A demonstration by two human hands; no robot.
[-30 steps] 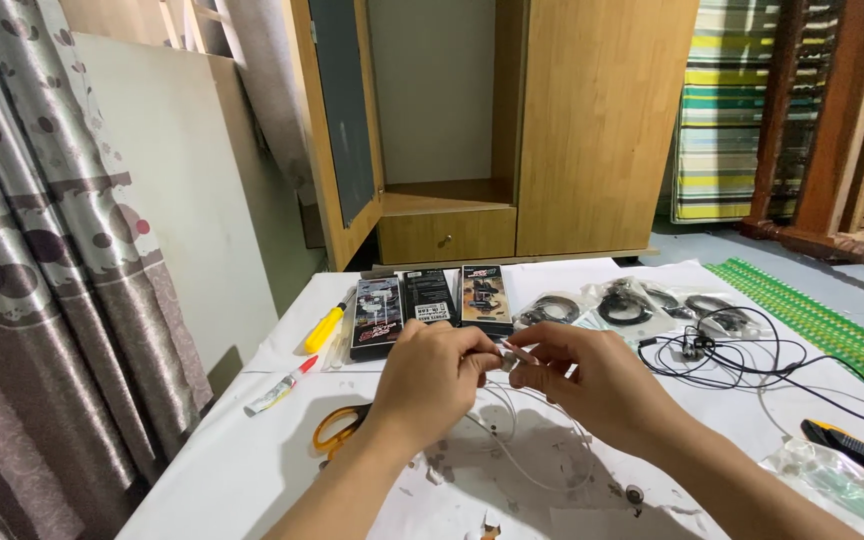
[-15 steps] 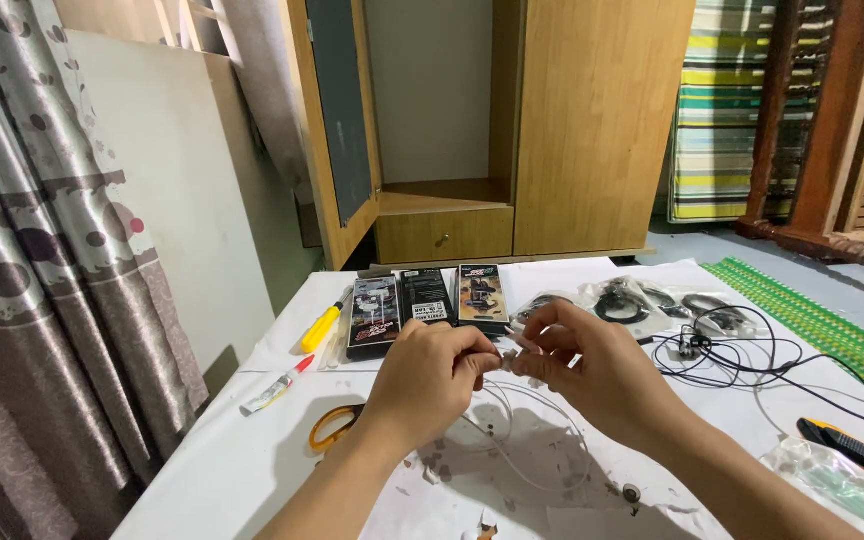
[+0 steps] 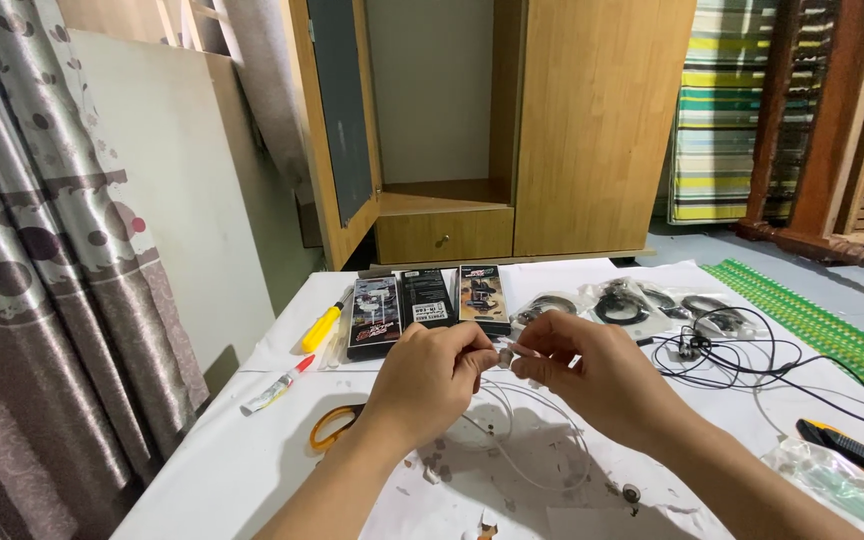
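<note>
Head view, centre of frame. Left hand [image 3: 430, 380] and right hand [image 3: 584, 372] meet just above the white table [image 3: 252, 450], fingertips almost touching. Between them sits a small white earbud piece [image 3: 505, 349], pinched from both sides: left thumb and forefinger closed on its left end, right fingertips closed on its right end. Its long axis runs roughly level, left to right across the frame, right end a shade lower; which end is the tip is too small to tell. A thin white cable [image 3: 542, 440] hangs from the hands and loops on the table below them, lower centre.

Surroundings: orange-handled scissors [image 3: 332, 425] lie partly under the left wrist, lower left of centre. A yellow-handled tool [image 3: 322, 327] and a small glue tube [image 3: 277, 386] lie left of the hands. Three dark packaged boxes [image 3: 430, 297] stand in a row just above the hands. Bagged black earphones [image 3: 622, 300] and a loose black cable [image 3: 752, 355] lie at centre right. A yellow-and-black utility knife [image 3: 852, 452] lies at lower right. Small scraps are scattered on the table beneath the hands.

Against the frame half a second earlier: both hands remain together on the piece in about the same spot; the fingers have shifted only slightly. The table items have not moved.
</note>
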